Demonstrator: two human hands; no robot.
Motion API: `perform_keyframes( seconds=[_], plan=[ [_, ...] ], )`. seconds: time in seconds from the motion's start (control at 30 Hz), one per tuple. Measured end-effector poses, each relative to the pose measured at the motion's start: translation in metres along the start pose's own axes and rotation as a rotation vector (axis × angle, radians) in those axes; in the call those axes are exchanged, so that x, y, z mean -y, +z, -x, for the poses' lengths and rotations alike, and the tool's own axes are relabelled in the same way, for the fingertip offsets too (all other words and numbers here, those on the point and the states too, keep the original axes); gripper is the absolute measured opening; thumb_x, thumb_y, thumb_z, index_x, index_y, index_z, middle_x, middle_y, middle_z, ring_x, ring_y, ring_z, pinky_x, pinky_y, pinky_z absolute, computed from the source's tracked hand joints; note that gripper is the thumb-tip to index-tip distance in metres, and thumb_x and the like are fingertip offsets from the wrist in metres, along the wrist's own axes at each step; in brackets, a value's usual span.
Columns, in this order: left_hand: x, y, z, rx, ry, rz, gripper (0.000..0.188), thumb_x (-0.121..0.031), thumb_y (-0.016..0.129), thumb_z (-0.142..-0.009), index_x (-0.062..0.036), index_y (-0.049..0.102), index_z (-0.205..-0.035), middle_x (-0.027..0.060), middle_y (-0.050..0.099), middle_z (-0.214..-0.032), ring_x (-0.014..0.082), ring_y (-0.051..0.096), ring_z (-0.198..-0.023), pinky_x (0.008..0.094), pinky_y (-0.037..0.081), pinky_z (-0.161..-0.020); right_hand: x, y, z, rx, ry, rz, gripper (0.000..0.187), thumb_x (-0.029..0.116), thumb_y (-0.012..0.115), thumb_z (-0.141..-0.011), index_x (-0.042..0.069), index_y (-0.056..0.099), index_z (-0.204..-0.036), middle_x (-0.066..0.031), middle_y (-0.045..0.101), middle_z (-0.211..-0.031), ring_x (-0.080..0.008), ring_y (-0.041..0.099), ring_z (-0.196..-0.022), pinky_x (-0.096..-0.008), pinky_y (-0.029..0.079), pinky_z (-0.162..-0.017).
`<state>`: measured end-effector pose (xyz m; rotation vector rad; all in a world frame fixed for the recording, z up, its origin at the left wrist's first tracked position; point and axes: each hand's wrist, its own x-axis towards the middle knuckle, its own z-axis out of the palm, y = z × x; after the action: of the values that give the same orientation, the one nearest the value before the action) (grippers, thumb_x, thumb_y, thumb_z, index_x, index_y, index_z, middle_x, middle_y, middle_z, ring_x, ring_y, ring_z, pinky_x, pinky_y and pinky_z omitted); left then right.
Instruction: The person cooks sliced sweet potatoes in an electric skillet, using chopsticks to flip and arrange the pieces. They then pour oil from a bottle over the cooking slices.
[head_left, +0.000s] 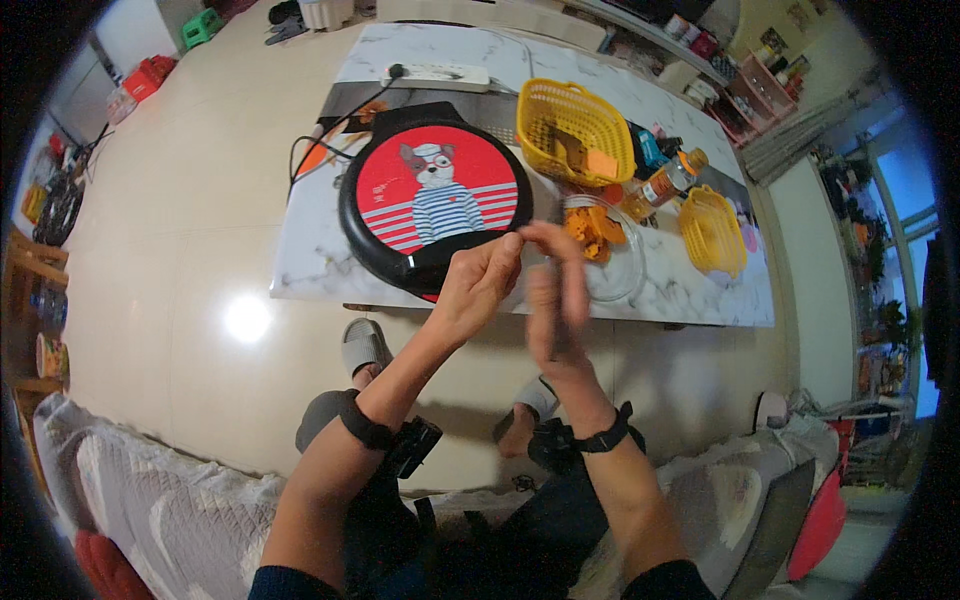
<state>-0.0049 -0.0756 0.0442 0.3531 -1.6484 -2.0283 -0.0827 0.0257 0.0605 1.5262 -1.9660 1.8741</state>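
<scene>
On the left part of the marble-patterned surface [310, 262] sits a round black appliance [375, 245], its red lid closed and printed with a dog in a striped shirt. Its front handle [435, 262] is partly covered at the right end by the left grip [478, 288]; contact between them cannot be confirmed. The appliance lies ahead and to the left of both grips. Left grip: thumb and fingers drawn together; whether anything is pinched cannot be told. Right grip [560, 315]: blurred, fingers bent, thumb standing apart from them, fingertips close beside those of the left; a touch cannot be verified.

Just right of the appliance, orange pieces [592, 232] lie in a clear bowl [641, 262], its left side obscured by the right fingers. Behind stands a yellow basket [533, 105]; its brown and orange contents are hard to identify. Farther right are a tilted-looking bottle [668, 187] and a smaller yellow basket [712, 235]. A power strip [435, 76] lies behind the appliance. Dark fisheye corners cut off the room's edges.
</scene>
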Motion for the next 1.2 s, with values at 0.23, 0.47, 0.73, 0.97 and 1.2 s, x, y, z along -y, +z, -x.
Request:
perform_keyframes(
  seconds=[0.23,0.47,0.73,0.97,1.2],
  plan=[
    [-0.034,-0.076,0.002,-0.439,0.259,0.003,0.020,-0.022,0.054,-0.098,-0.0089,0.056,-0.082,-0.0063,0.045,-0.064,0.0010,0.036,-0.052,0.0178,0.028,-0.046,-0.011,-0.049,0.002,-0.363,0.334,-0.684,0.047,0.040,0.036,-0.102,0.002,0.047,-0.129,-0.0129,0.056,-0.116,-0.0242,0.055,-0.105,-0.0368,0.043,-0.093],
    [-0.026,-0.112,0.035,-0.146,0.347,-0.948,0.024,-0.018,0.071,-0.084,-0.0050,0.064,-0.103,0.0062,0.064,-0.091,0.0182,0.059,-0.078,0.0295,0.048,-0.067,-0.054,-0.081,-0.014,-0.505,0.504,-1.206,0.037,0.030,0.042,-0.100,0.000,0.058,-0.113,-0.0136,0.060,-0.100,-0.0220,0.055,-0.086,-0.0329,0.048,-0.080],
    [-0.007,-0.091,0.032,-0.127,0.442,-1.243,0.032,-0.020,0.072,-0.081,-0.0053,0.063,-0.108,0.0118,0.062,-0.103,0.0307,0.061,-0.093,0.0401,0.051,-0.077,-0.063,-0.076,-0.025,-0.561,0.571,-1.410,0.026,0.023,0.049,-0.096,0.003,0.062,-0.104,-0.0093,0.064,-0.095,-0.0199,0.056,-0.080,-0.0319,0.048,-0.071],
    [-0.006,-0.093,0.027,-0.088,0.398,-1.189,0.031,-0.016,0.071,-0.081,-0.0036,0.063,-0.108,0.0119,0.062,-0.100,0.0309,0.062,-0.090,0.0396,0.052,-0.075,-0.061,-0.074,-0.028,-0.557,0.565,-1.444,0.025,0.023,0.049,-0.095,0.002,0.061,-0.102,-0.0101,0.063,-0.093,-0.0203,0.055,-0.078,-0.0313,0.047,-0.069],
    [-0.005,-0.090,0.023,-0.059,0.471,-1.256,0.036,-0.015,0.072,-0.080,-0.0035,0.061,-0.112,0.0126,0.062,-0.101,0.0317,0.061,-0.091,0.0397,0.052,-0.076,-0.057,-0.085,-0.027,-0.600,0.565,-1.403,0.025,0.020,0.046,-0.097,-0.001,0.059,-0.101,-0.0101,0.059,-0.090,-0.0194,0.052,-0.076,-0.0292,0.046,-0.068]
  ],
)
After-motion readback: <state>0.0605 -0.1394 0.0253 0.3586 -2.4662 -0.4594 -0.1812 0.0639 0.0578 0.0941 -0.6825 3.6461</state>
